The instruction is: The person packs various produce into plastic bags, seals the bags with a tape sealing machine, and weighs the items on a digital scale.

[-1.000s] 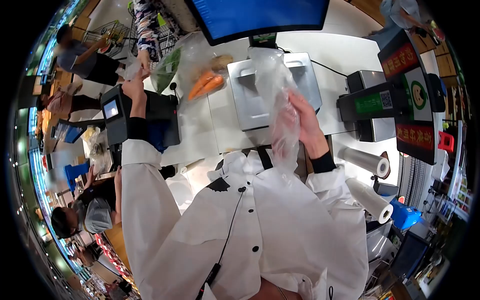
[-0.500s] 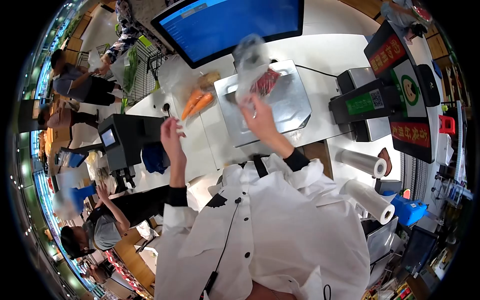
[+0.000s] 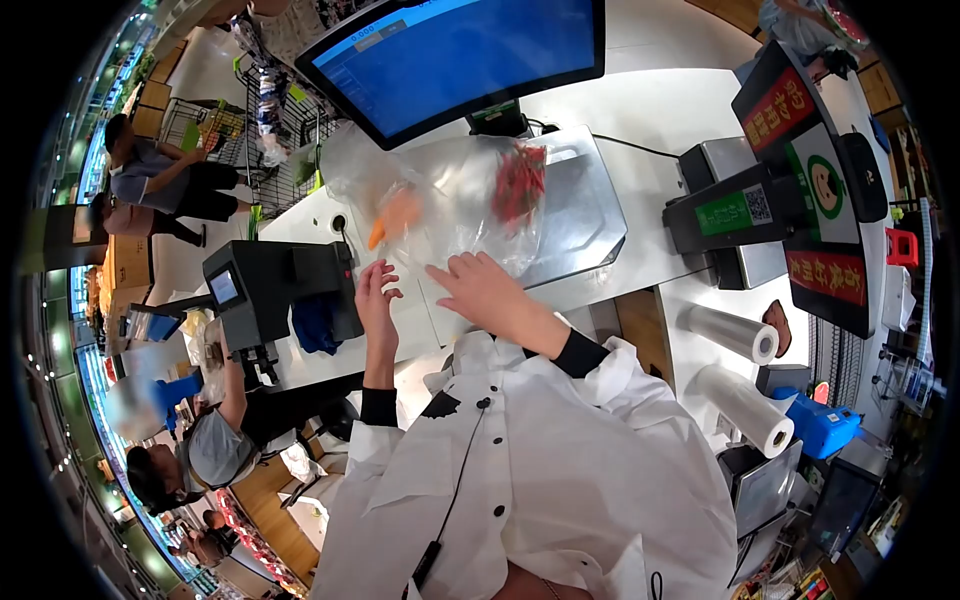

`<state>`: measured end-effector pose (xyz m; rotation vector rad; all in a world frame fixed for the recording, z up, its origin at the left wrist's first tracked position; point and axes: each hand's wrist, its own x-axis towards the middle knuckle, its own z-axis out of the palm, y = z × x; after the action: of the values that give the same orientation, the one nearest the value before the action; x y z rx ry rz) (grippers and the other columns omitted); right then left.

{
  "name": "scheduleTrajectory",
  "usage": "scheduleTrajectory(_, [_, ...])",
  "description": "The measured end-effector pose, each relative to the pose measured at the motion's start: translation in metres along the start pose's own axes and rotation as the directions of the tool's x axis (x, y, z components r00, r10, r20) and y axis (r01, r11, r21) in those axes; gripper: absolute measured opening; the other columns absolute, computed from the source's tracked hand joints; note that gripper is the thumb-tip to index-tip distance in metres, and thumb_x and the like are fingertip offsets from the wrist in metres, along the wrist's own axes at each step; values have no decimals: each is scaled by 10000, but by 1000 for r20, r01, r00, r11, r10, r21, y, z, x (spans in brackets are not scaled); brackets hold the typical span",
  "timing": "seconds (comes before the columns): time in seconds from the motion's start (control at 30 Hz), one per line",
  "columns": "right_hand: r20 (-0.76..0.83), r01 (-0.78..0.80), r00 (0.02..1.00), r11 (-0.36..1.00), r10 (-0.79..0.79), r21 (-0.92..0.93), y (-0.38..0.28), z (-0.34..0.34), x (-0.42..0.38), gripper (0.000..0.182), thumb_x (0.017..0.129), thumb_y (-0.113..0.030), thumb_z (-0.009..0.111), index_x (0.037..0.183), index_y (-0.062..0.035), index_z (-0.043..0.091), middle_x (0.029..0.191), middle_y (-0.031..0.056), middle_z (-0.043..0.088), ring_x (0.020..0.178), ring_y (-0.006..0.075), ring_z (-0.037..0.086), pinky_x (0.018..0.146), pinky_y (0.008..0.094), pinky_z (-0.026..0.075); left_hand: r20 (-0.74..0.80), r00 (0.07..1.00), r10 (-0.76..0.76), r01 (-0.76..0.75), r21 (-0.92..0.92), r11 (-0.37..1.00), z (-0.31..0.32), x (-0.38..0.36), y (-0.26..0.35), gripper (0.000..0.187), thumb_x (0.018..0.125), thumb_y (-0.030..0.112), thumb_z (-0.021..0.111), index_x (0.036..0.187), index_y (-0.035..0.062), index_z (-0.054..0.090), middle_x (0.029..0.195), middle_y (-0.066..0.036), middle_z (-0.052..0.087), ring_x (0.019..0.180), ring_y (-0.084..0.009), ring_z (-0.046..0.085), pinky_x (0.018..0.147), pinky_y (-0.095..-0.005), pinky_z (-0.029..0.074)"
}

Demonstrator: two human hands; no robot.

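A clear plastic bag of red chili peppers (image 3: 518, 185) lies over the left part of the metal scale plate (image 3: 588, 200). My right hand (image 3: 492, 298) is just below the bag's near edge, fingers stretched out and nothing in them. To its left, my left hand (image 3: 376, 305) is raised over the counter with fingers apart, also holding nothing. Beyond my left hand, carrots (image 3: 396, 215) show through another clear bag, partly blurred and overlapped by the chili bag's plastic.
A large screen (image 3: 465, 65) stands behind the scale. At left is a black label printer (image 3: 265, 285) beside a blue cloth (image 3: 314, 328). A payment stand (image 3: 735, 210) and rolls of plastic bags (image 3: 735, 333) are at right. Other people and a shopping cart (image 3: 295, 125) are at the left.
The chili bag has gone from my right hand and now lies flatter, spread toward the carrots. My right hand moved down and left, fingers opened. My left hand shifted slightly right.
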<state>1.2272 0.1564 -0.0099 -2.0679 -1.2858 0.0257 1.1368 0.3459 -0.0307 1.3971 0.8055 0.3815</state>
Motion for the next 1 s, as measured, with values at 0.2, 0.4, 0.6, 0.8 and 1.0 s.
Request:
scheduleTrajectory(0.2, [-216,-16,976,993,41,115,-20,-21,-2,352,819,-184,620,1139,-54,553,941,97,535,871,284,525,750,366,423,-238,971,17,-30,-52,998,-41,8,-12,246,962,235,473,1070,36,569,951,-42,594,806,-99,555,614,-245,439])
scheduleTrajectory(0.4, [-376,-60,915,970,148,236,15,-37,-8,250,791,-95,625,1027,-32,571,933,132,535,835,306,537,736,396,436,-329,944,26,-56,-83,995,-65,6,-21,226,960,241,480,1040,52,575,923,-29,586,782,-93,548,612,-239,435])
scheduleTrajectory(0.6, [-395,24,914,983,-95,-180,38,-57,54,251,783,-102,632,1005,-20,548,1303,172,463,912,311,566,736,377,481,-376,926,43,-92,-113,989,-69,-7,-23,222,960,241,481,1037,54,572,924,-27,576,779,-93,547,613,-238,437])
scheduleTrajectory(0.8, [-251,69,954,933,-166,-354,47,-66,155,303,806,-173,616,1048,-20,518,1457,164,291,895,246,582,649,311,512,-391,920,34,-74,-89,993,-74,-30,-41,218,963,242,469,1029,59,568,928,-31,577,787,-92,546,624,-240,440])
scheduleTrajectory(1.0, [-423,193,848,930,-318,-312,48,-60,169,219,798,-108,637,982,-49,532,1290,142,468,803,252,607,591,339,512,-330,944,-5,-7,-33,999,-72,-49,-58,219,958,250,476,1023,64,572,925,-28,582,807,-92,551,628,-234,436])
